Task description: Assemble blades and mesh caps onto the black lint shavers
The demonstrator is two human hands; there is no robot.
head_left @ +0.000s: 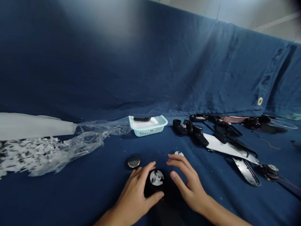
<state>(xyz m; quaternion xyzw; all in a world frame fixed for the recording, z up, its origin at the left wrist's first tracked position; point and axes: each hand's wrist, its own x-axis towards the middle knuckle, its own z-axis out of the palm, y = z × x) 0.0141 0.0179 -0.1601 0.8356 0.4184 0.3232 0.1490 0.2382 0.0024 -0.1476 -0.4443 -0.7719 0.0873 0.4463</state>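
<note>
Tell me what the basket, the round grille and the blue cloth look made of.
Basket: pale mint plastic, likely moulded; lattice walls, slight sheen.
Grille: probably metal; silvery disc with fine perforations, though coated plastic is possible.
Cloth: woven fabric, matte dark blue; soft creases and folds.

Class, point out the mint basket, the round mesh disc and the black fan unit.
mint basket (147, 132): head view, front wall.
round mesh disc (134, 161): head view, its centre.
black fan unit (156, 177): head view, white wheel at its centre.
</note>
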